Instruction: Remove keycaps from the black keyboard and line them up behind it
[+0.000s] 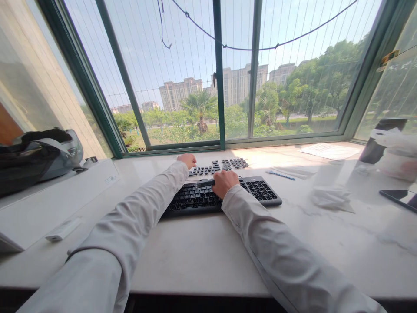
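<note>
Keyboard [198, 201] lies on our counter [182, 256], probably for easy reach. Our right hand [225, 182] grips a dark tool [206, 184] over it; our left hand [187, 161] curls near loose keys [234, 163], its hold we cannot tell.

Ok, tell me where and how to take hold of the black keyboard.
Probably the outer rim beside the number pad, coming from the right: the black keyboard lies flat, its short right edge showing uncovered, while the left sleeve hides part of its other end. A pinch over top and side should suit.
</note>
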`<state>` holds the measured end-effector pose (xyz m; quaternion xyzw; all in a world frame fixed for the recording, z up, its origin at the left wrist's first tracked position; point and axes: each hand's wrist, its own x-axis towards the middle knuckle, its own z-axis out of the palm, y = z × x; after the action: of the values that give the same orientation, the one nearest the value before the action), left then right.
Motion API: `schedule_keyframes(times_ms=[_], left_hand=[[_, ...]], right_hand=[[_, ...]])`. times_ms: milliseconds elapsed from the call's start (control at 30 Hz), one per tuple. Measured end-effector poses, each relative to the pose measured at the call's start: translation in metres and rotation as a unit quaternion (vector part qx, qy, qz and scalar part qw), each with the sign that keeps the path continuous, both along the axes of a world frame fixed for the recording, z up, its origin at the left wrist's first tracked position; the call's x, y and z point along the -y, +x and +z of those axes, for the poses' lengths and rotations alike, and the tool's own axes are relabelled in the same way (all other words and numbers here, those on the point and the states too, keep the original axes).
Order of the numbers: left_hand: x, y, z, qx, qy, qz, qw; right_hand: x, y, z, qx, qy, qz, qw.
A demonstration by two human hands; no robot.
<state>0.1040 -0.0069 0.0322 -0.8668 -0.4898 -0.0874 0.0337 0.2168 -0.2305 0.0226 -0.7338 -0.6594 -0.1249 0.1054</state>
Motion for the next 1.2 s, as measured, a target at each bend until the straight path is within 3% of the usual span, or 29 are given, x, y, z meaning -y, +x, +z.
schedule_keyframes(times_ms=[133,333,467,567,633,700,833,967,1067,1200], left_hand=[[0.032,-0.001,0.018,0.011,0.019,-0.016,1.0],[0.089,-0.017,0.036,-0.008,-0.02,-0.046,0.999],[0.118,-0.044,0.033,0.03,-0.069,-0.101,0.992],[0.13,-0.064,0.022,0.085,-0.11,-0.169,0.976],[0.133,-0.073,0.012,0.13,-0.133,-0.217,0.958],[0.135,-0.078,0.003,0.163,-0.156,-0.254,0.941],[0.14,-0.078,-0.003,0.197,-0.187,-0.306,0.912],[0.145,-0.075,-0.003,0.237,-0.192,-0.329,0.894],[0.144,-0.076,-0.003,0.26,-0.173,-0.321,0.894],[0.136,-0.084,-0.005,0.24,-0.151,-0.286,0.915]], right_hand=[[0.0,0.002,0.0,0.003,0.032,0.001,0.999],[-0.002,0.005,-0.002,-0.011,0.083,0.004,0.996],[-0.004,0.008,-0.003,-0.079,0.124,0.002,0.989],[-0.008,0.01,-0.003,-0.201,0.147,0.032,0.968],[-0.012,0.009,-0.003,-0.315,0.161,0.077,0.932],[-0.016,0.005,-0.005,-0.434,0.163,0.127,0.877],[-0.019,-0.013,-0.009,-0.64,0.107,0.21,0.731],[-0.015,-0.034,-0.008,-0.745,0.07,0.264,0.609],[-0.017,-0.046,-0.004,-0.779,0.058,0.27,0.564],[-0.027,-0.057,-0.004,-0.792,0.071,0.232,0.56]])
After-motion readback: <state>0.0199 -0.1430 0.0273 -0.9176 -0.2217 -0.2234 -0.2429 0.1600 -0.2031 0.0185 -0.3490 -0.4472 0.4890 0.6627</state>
